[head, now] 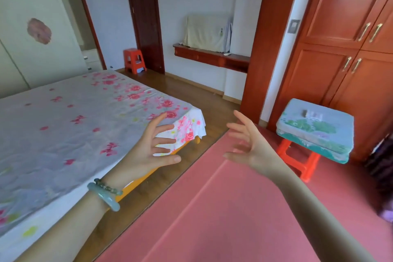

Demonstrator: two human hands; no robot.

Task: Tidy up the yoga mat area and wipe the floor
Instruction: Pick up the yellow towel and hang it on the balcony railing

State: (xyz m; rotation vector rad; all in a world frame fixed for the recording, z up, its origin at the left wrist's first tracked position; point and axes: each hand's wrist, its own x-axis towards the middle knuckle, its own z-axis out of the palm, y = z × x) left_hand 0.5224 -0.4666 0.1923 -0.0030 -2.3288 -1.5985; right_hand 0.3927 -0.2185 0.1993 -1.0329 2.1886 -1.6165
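Observation:
A pink yoga mat [223, 215] lies flat on the wooden floor [148, 193] beside the bed and fills the lower right of the view. My left hand [153, 147] is raised above the bed's corner, fingers spread and empty, with a green bangle on the wrist. My right hand [248, 144] hovers over the mat's far end, palm turned inward, fingers spread, holding nothing. The two palms face each other with a gap between them.
A bed with a floral sheet [74, 130] stands on the left. A red stool carrying folded cushions [316, 130] stands on the mat's right side by the wooden wardrobe [344, 59]. Another red stool [134, 60] sits by the far door. Dark items [382, 168] lie at the right edge.

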